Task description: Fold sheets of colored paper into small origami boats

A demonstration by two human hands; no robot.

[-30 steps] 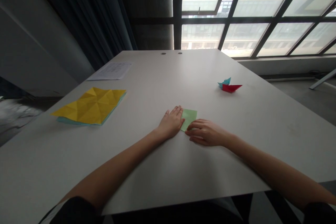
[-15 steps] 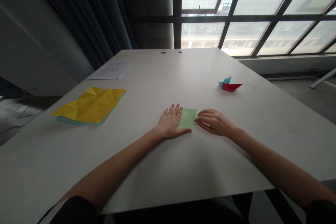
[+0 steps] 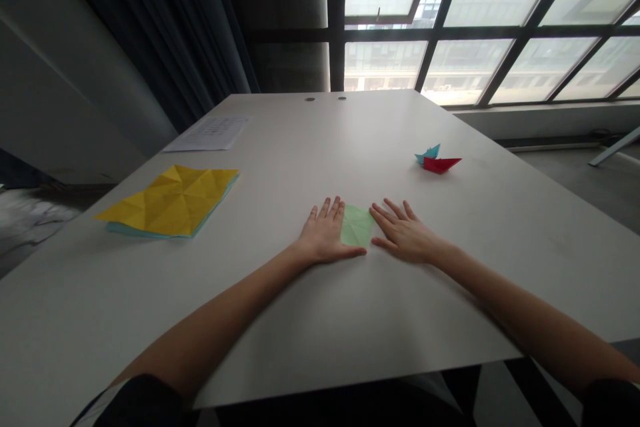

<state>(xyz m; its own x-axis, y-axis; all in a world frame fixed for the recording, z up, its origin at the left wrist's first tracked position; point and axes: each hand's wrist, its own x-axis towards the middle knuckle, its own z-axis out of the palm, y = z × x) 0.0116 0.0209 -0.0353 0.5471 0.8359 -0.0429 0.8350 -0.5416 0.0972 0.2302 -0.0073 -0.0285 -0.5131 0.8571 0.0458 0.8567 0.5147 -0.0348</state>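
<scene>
Left hand [image 3: 325, 235] and right hand [image 3: 409, 240] palm-down, splayed, ungrasping, angled inward, green paper [image 3: 357, 227] between them

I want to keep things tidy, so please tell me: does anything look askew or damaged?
On the left, the yellow paper is creased and does not line up with the blue paper beneath it. I see no tears.

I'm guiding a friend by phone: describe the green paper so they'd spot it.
On the white table, find the spread left hand and right hand. The green paper is the small creased sheet between them. Its pale colour and smaller size set it apart from the yellow sheet farther left.
</scene>
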